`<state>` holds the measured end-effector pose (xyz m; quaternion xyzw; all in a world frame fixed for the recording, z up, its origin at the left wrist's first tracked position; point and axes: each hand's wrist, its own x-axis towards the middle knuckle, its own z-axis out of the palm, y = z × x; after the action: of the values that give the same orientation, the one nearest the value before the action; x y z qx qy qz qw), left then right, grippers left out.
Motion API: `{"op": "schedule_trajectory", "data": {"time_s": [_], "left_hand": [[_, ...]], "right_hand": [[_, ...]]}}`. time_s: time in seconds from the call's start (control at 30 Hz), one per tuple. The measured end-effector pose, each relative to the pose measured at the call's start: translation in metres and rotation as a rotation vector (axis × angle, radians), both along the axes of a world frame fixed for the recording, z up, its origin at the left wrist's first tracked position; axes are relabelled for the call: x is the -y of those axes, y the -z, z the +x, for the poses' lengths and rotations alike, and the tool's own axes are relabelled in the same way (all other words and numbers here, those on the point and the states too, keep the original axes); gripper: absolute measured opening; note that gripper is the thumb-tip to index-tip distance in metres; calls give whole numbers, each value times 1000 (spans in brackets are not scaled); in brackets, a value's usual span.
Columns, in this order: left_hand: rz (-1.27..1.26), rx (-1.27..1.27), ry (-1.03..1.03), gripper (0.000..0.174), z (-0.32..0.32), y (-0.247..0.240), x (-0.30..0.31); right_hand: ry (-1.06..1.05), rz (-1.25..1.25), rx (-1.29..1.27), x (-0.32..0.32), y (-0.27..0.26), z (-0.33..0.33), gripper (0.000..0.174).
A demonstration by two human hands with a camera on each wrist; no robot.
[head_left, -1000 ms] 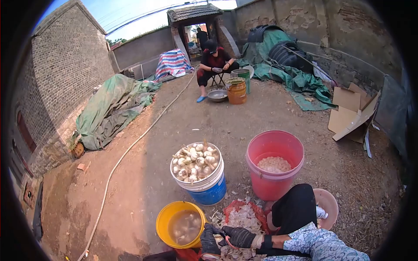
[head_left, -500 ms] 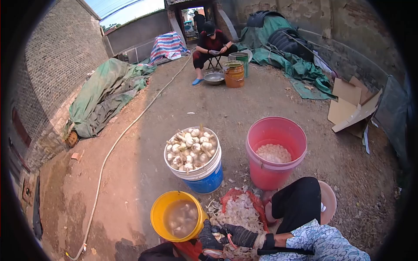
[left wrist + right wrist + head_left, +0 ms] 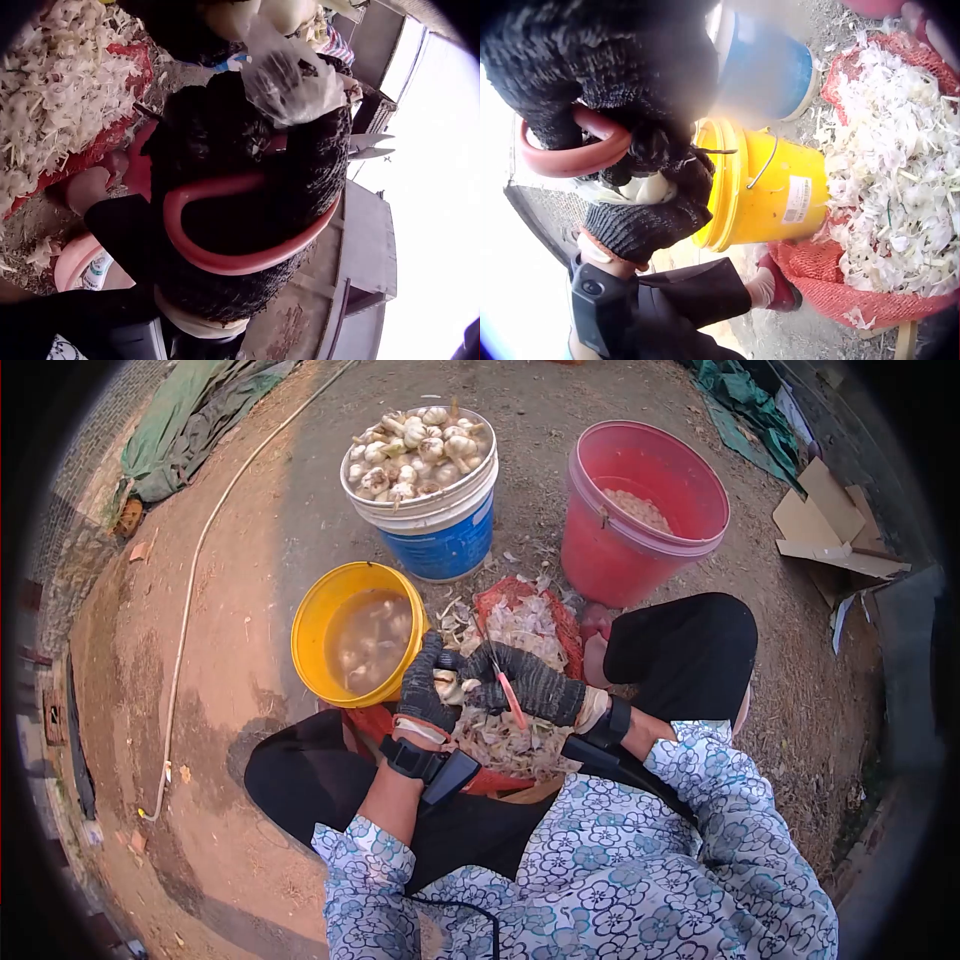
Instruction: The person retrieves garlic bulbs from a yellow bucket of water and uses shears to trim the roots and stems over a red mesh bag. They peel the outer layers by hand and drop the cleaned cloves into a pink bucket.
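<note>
Both hands wear dark knitted gloves and meet over a heap of papery garlic skins [image 3: 520, 745]. In the left hand [image 3: 425, 695] a whitish garlic bulb [image 3: 446, 684] is gripped, its cloves showing between the fingers in the right wrist view. The right hand [image 3: 535, 685] holds scissors [image 3: 513, 702] with pink loop handles, its fingers through a loop. In the left wrist view the scissor blades [image 3: 371, 141] stick out past the glove, and a thin translucent garlic skin [image 3: 289, 79] hangs beside the fingers. Right fingertips are at the bulb.
A yellow bucket [image 3: 308, 660] of cloudy water with garlic stands by the left hand. Beyond are a blue-and-white bucket [image 3: 440, 550] heaped with bulbs and a pink bucket [image 3: 600, 555] with peeled cloves. The skins lie on a red mesh sack [image 3: 568, 635]; knees flank it.
The head view has tilted down, so the hands and lap show fully and the seated person at the back has left the frame. The hands stay together, still holding bulb and scissors.
</note>
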<state>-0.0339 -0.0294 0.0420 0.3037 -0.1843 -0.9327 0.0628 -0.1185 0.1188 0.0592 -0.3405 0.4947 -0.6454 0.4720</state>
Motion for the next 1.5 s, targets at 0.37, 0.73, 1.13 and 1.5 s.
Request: {"op": "schedule_trajectory", "data": {"time_s": [0.37,0.73,1.13,1.5], "left_hand": [[-918,-154,445,32,-2,-57,-9],[-1126,-9,189,21,-6,-46,-12],[-1498,0,103,22,-6,-48,-23],[-745,-68,289,20,-7,-45,-13]], "right_hand": [[-93,-251,540,-14,15,-28,32],[177,256,-523,-7,5,-33,20],[96,318,-980,-24,-7,-18,23],[12,593,-1091,-17,-32,-20,19]]}}
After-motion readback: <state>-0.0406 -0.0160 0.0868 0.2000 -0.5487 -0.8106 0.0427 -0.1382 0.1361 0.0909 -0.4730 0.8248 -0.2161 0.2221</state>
